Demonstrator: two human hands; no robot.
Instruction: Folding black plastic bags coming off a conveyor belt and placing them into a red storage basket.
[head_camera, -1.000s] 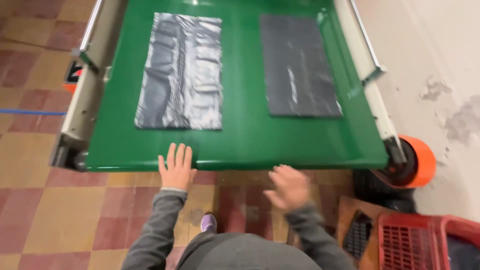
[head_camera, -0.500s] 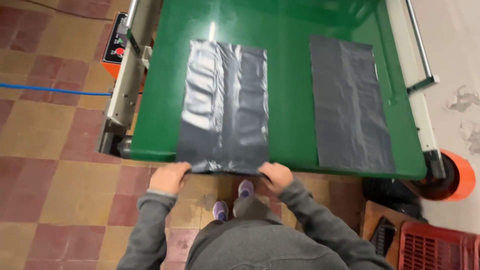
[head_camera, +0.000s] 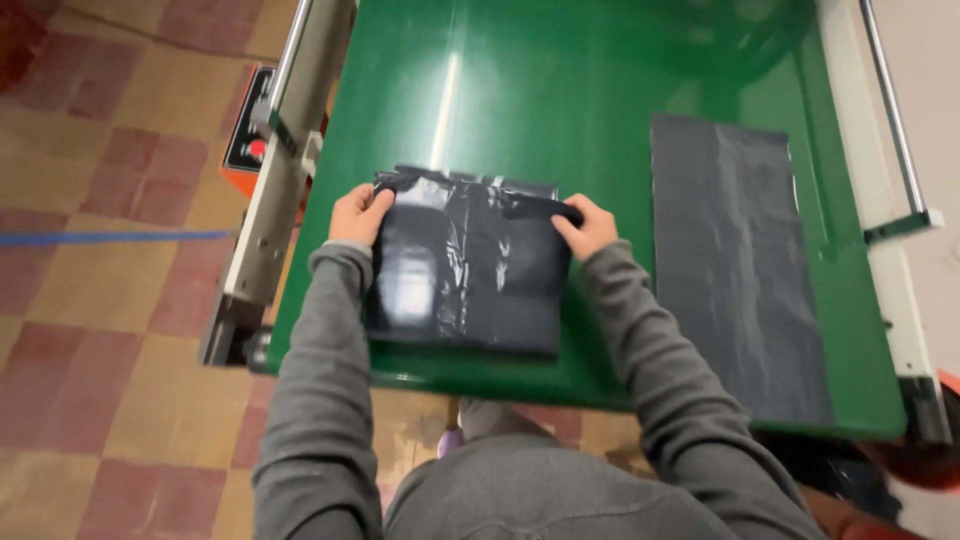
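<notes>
Green conveyor table (head_camera: 600, 90) with metal side rails, standing on a tiled floor (head_camera: 110, 330). Lying on it: a folded black plastic bag (head_camera: 465, 270) at left, and a flat black plastic bag (head_camera: 735, 265) at right.

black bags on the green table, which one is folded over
The left bag, gripped at its top corners by the left hand and right hand. The right bag lies flat, full length, untouched.
</notes>
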